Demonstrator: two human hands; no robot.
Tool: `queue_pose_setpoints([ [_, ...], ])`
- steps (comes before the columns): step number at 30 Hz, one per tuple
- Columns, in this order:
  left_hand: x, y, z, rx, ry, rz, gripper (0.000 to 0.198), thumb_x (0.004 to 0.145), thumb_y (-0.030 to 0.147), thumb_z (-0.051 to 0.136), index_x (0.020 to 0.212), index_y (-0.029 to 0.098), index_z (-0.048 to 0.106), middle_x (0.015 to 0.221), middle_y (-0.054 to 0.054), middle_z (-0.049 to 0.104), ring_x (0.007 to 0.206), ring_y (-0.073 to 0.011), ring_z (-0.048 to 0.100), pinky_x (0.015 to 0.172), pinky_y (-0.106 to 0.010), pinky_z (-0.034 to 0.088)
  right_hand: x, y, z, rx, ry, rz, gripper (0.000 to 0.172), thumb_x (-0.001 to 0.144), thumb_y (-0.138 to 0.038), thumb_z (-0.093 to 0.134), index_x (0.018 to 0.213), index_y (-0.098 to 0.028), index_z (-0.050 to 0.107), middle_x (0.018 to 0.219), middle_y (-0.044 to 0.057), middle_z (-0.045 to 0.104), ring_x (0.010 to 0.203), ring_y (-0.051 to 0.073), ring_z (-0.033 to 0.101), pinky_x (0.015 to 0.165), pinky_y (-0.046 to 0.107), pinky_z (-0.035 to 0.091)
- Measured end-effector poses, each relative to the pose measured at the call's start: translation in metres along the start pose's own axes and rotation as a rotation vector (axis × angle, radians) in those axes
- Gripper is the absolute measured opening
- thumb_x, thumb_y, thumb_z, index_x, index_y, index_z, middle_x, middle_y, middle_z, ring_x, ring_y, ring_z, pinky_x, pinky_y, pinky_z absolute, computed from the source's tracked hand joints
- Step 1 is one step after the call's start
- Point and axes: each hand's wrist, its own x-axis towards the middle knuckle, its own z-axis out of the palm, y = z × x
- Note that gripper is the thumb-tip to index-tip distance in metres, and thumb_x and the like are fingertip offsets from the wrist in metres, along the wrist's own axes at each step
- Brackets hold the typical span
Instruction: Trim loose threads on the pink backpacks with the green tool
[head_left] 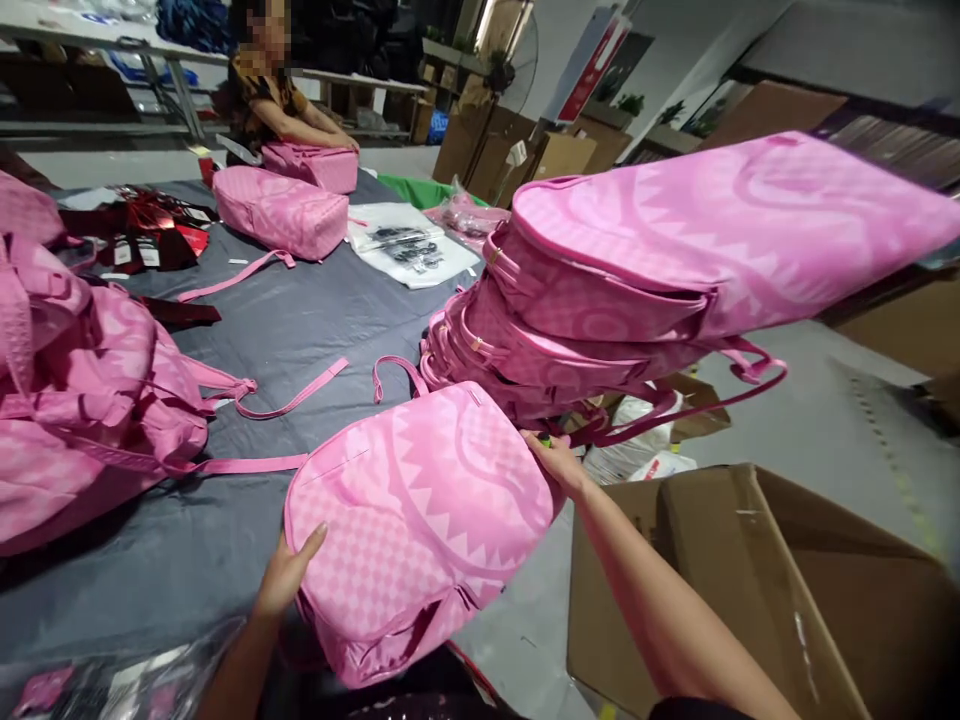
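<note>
A pink patterned backpack (420, 520) lies face up at the near edge of the grey-covered table (300, 320). My left hand (289, 575) grips its lower left side, thumb on top. My right hand (555, 462) holds its upper right edge, fingers curled round it. Just beyond my right hand a stack of pink backpacks (637, 270) leans out over the table's edge.
More pink backpacks (82, 400) are heaped at the left, and others (281, 210) lie at the far end, where a seated person (274, 95) handles one. White plastic bags (409, 245) lie mid-table. An open cardboard box (757, 590) stands on the floor at the right.
</note>
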Motion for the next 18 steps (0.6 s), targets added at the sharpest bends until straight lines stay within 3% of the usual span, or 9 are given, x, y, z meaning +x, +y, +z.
queue_pose_setpoints([
  [5,-0.024,-0.012,-0.027,-0.019,0.059,-0.078,0.080,0.069,0.069,0.072,0.122,0.009,0.064,0.120,-0.017,0.072,0.126,-0.0354,0.062,0.107,-0.047,0.052,0.001,-0.002,0.022,0.160,-0.282,-0.070,0.058,0.074,-0.072,0.060,0.087,-0.016,0.070,0.077,0.006,0.068,0.067,0.018,0.058,0.062,0.028,0.045],
  [9,-0.042,-0.014,-0.044,-0.013,0.190,-0.098,0.068,0.066,0.063,0.077,0.111,0.013,0.071,0.104,-0.009,0.078,0.121,-0.0354,0.065,0.103,-0.045,0.055,-0.003,-0.014,0.028,0.145,-0.475,-0.138,0.062,0.063,-0.078,0.066,0.074,-0.017,0.065,0.062,0.001,0.056,0.057,0.014,0.045,0.053,0.027,0.036],
  [13,-0.039,-0.009,-0.051,0.024,0.253,-0.090,0.063,0.062,0.060,0.079,0.106,0.015,0.072,0.100,-0.008,0.078,0.125,-0.0359,0.063,0.110,-0.046,0.050,-0.013,-0.010,0.029,0.118,-0.532,-0.159,0.059,0.062,-0.076,0.068,0.066,-0.018,0.059,0.053,-0.004,0.045,0.052,0.011,0.037,0.049,0.025,0.028],
  [16,-0.026,-0.004,-0.055,0.074,0.223,-0.096,0.069,0.057,0.063,0.079,0.105,0.013,0.070,0.103,-0.015,0.077,0.126,-0.0409,0.061,0.114,-0.054,0.044,-0.025,-0.003,0.029,0.119,-0.493,-0.128,0.052,0.063,-0.067,0.073,0.061,-0.019,0.054,0.051,-0.005,0.044,0.051,0.010,0.038,0.048,0.024,0.027],
  [18,-0.015,0.003,-0.065,0.151,0.195,-0.112,0.075,0.058,0.064,0.076,0.112,0.012,0.068,0.111,-0.018,0.075,0.123,-0.0430,0.063,0.111,-0.056,0.047,-0.039,0.003,0.031,0.134,-0.460,-0.081,0.049,0.066,-0.063,0.074,0.059,-0.019,0.053,0.049,-0.005,0.044,0.049,0.010,0.039,0.046,0.023,0.026],
])
